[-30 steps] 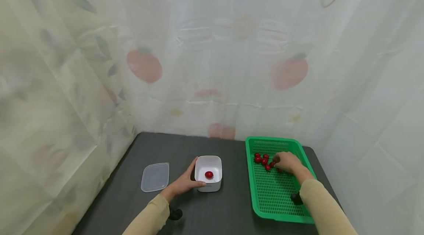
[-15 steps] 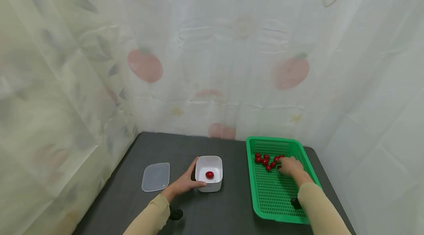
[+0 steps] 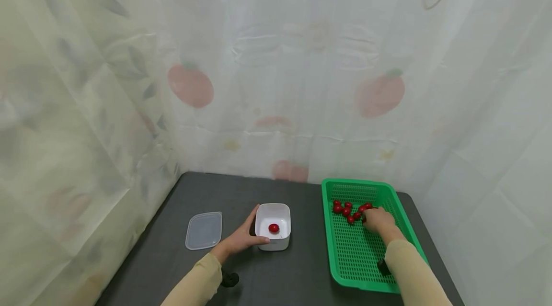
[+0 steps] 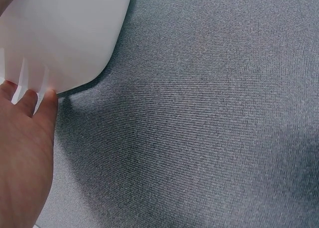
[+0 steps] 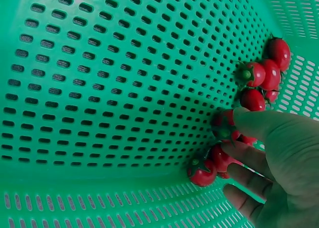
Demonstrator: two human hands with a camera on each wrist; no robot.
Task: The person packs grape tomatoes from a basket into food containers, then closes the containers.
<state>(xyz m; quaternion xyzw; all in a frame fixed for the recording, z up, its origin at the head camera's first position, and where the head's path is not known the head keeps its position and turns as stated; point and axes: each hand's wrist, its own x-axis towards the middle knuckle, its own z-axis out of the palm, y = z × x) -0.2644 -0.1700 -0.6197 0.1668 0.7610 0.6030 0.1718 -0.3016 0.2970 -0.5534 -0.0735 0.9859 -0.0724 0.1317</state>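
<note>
My left hand (image 3: 240,239) grips a small white food container (image 3: 273,244) at its left side, thumb along the near wall and fingers on the far left. A single cherry tomato (image 3: 273,228) lies inside it. In the left wrist view, fingers (image 4: 47,106) touch the container's wall (image 4: 75,44). My right hand (image 3: 379,223) is down in a green plastic basket (image 3: 331,248). Seen from the right wrist, its thumb and index finger pinch a cherry tomato (image 5: 224,122) among several others. Other cherry tomatoes (image 5: 269,73) lie along the basket's wall.
A translucent lid (image 3: 204,231) lies flat on the dark table (image 3: 297,277), left of the container. Patterned curtains (image 3: 276,81) hang behind the table and on both sides. The basket's raised rim (image 3: 326,220) stands between the tomatoes and the container.
My right hand has drawn back slightly from the tomato cluster toward the basket's right side, uncovering more tomatoes, then nearly stopped. The left hand and container have stayed in place.
</note>
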